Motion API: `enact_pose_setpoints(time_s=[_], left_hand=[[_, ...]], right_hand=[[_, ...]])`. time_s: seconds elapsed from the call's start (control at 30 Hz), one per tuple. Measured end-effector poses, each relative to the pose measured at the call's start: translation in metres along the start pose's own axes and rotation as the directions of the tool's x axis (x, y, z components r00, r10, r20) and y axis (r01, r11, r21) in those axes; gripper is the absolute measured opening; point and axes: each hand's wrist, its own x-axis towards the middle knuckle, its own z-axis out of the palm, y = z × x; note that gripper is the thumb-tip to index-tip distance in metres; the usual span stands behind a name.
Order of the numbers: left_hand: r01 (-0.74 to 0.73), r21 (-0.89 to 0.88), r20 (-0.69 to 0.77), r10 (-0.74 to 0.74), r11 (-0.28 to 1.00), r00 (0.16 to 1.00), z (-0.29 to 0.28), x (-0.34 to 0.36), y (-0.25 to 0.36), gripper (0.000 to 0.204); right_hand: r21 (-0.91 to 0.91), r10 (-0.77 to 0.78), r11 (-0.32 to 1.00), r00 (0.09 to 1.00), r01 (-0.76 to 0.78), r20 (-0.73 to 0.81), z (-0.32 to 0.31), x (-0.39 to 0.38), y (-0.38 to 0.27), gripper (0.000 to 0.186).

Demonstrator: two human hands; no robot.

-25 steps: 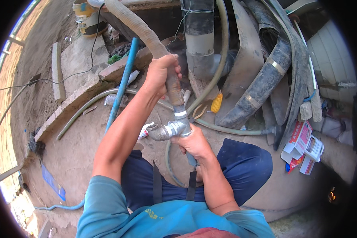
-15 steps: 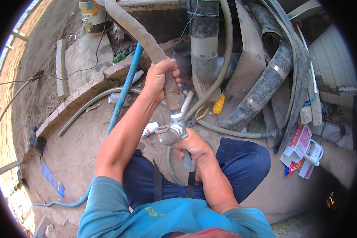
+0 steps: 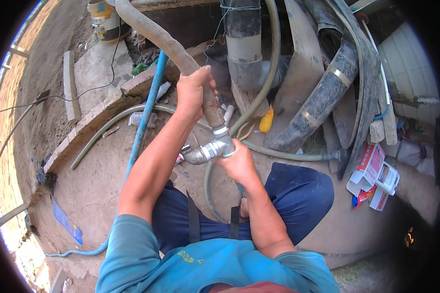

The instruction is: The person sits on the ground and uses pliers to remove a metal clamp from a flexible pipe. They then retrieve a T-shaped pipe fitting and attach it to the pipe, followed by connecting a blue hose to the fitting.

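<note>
A person sits on bare, dusty ground, seen from above, in a teal shirt and navy trousers, with both hands raised over the middle of the ground, ahead of the knees.

The left hand is curled tightly around a thick, ribbed, grey-brown hose, near its lower end; the fingers wrap over the right side of it. The hose slants up and leftward to the far edge of the ground.

At the hose's lower end is a grey metal tee fitting, with a white band at the joint. The right hand is closed around the fitting from below and the right, thumb along its side; the other fingers are mostly hidden underneath. A metal elbow branches off to the left, wrapped in white where it meets the tee.

To the left, a blue pipe runs behind the left forearm. Just beyond the right hand lies a yellow corn cob, near a black pipe with metal bands. Toward the ground's right edge are pink-and-white cartons and a white jug. A bucket stands at the far left corner.
</note>
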Motion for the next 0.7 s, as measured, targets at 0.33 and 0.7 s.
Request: enact_pose_setpoints(time_s=[0.33, 0.7], left_hand=[[0.317, -0.409, 0.39, -0.149, 0.856, 0.908, -0.032, 0.007, 0.001, 0.022], [0.363, -0.315, 0.316, -0.264, 0.877, 0.911, -0.032, -0.006, 0.005, 0.019]], right_hand=[[0.593, 0.037, 0.721, 0.874, -0.359, 0.484, 0.007, -0.015, -0.03, 0.027], [0.648, -0.076, 0.631, 0.797, -0.427, 0.599, 0.008, -0.003, -0.022, 0.023]])
